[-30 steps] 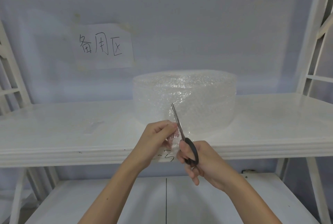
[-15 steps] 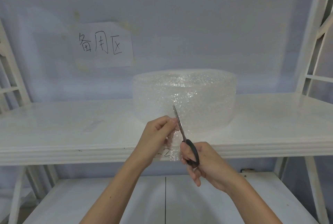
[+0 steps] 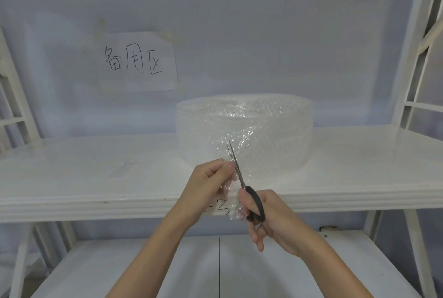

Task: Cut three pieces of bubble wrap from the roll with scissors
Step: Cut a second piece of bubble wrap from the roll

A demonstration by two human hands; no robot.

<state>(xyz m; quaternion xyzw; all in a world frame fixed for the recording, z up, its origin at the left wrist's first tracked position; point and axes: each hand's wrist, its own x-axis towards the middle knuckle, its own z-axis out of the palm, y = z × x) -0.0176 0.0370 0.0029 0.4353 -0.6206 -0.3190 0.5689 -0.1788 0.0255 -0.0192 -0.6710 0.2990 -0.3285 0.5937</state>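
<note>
A wide roll of clear bubble wrap [image 3: 244, 130] stands on end on the white shelf [image 3: 96, 178]. A loose flap of its wrap [image 3: 233, 204] hangs toward me over the shelf's front edge. My left hand [image 3: 208, 187] pinches the flap's left side near its top. My right hand [image 3: 266, 216] grips black-handled scissors [image 3: 255, 204]. Their steel blades point up and away into the wrap, nearly shut, just right of my left fingertips.
A paper sign [image 3: 137, 61] with handwritten characters is taped to the pale back wall. White frame posts [image 3: 417, 53] rise at both sides. A lower white shelf [image 3: 215, 269] lies beneath my forearms. A small label with handwriting sits on the shelf's front edge behind the flap.
The scissor blades have crept a little up and away through the wrap and closed. Both hands stay almost where they were.
</note>
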